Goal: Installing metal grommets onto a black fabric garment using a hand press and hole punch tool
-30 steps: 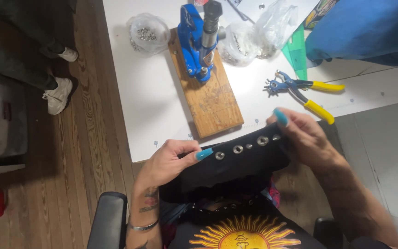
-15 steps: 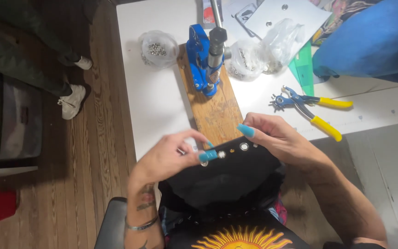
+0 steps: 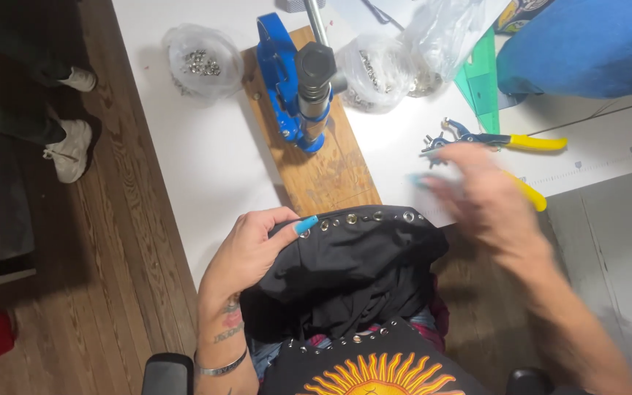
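Black soft fabric with a row of small metal eyelets along its upper edge (image 3: 363, 256) is lying bunched in the person's lap, its eyeleted edge resting against the near end of the wooden base board (image 3: 316, 139). The left hand (image 3: 254, 252) is pinching that edge at its left end, thumb and fingers closed on the cloth, a turquoise nail just beside the first eyelet. The wrist is bending inward from below the board, the tattooed forearm coming up from the chair.

The right hand (image 3: 480, 201) is hovering to the right of the board, blurred, fingers spread and gripping nothing that can be made out; it is hanging above the table edge, near the yellow-handled punch pliers (image 3: 506, 140). On the board, the blue hand press with a black hexagonal knob (image 3: 301, 91) is standing upright. Clear plastic bags of small metal pieces (image 3: 199, 62) are lying to either side of the board's far end.

Judging from this, the eyelet setting is pausing between fittings, the cloth being steadied while the free hand is going for a tool or part. Any next move is calling for keeping the edge flat and taut near the board.
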